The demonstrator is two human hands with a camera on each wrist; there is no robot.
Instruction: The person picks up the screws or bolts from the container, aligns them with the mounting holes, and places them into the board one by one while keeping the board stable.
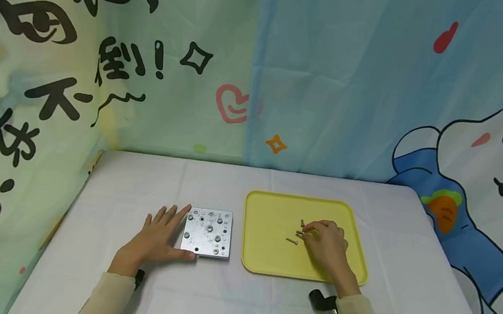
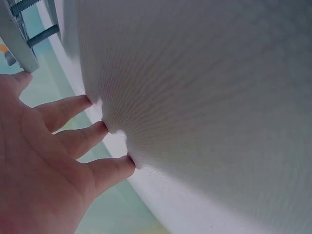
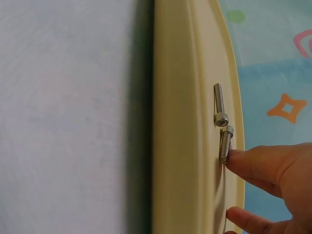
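Observation:
A square silver metal plate [image 1: 208, 242] with several screws set in it sits on the white table. My left hand [image 1: 157, 239] lies along its left side, index fingertip at the far corner and thumb at the near corner. In the left wrist view, a corner of the plate [image 2: 24, 56] shows with threaded screw shafts [image 2: 43, 35], and the other straight fingertips press the cloth. My right hand [image 1: 327, 244] is over the yellow tray [image 1: 264, 255], its fingertips touching a small socket-head screw [image 3: 225, 144]. Another screw [image 3: 219, 105] lies just beside it. The right fingers partly hide the screws.
A white cloth [image 1: 218, 302] covers the table. Printed curtains [image 1: 333, 83] hang behind the table and at its left side. The tray has a low raised rim. A black wrist-worn device [image 1: 323, 301] sticks out beside the right sleeve.

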